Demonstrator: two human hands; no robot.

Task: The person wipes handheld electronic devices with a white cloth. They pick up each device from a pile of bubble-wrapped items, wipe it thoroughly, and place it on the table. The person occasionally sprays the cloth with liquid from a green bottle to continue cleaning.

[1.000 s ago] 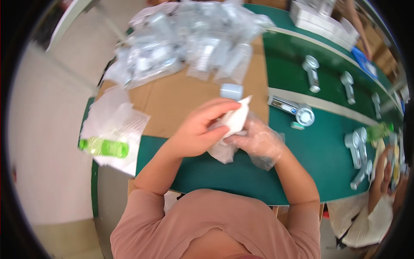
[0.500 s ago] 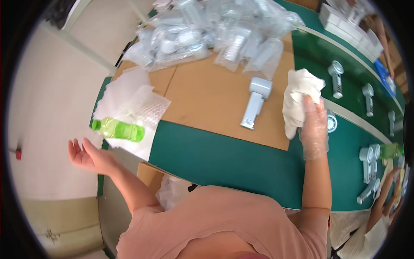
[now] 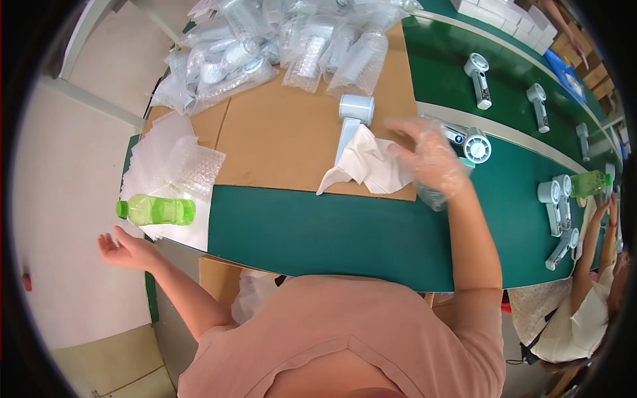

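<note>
My right hand (image 3: pixel 432 160), in a clear plastic glove, hovers slightly blurred at the cardboard's right edge, fingers apart. Just left of it, a crumpled white cloth (image 3: pixel 368 162) lies on the cardboard, partly covering the handle of a pale blue handheld fan (image 3: pixel 357 108). Beyond the right hand lies another handheld fan (image 3: pixel 477 147) with its round grille up, its handle partly hidden by that hand. My bare left hand (image 3: pixel 126 251) is off the table's left edge, empty with loosely bent fingers, below a green bottle (image 3: pixel 159 210) lying on its side.
Bubble-wrapped fans (image 3: pixel 245 53) are heaped on the cardboard's (image 3: pixel 279 146) far side. Flat bubble bags (image 3: pixel 166 159) lie at left. Several fans rest on the green belt (image 3: pixel 438 66), others near a second bottle (image 3: pixel 587 184) at right. A co-worker (image 3: pixel 584 318) sits at far right.
My right hand has moved left and let go of the white cloth, which now lies over the fan's handle. The whole view has shifted; my left hand stays beside the bottle.
</note>
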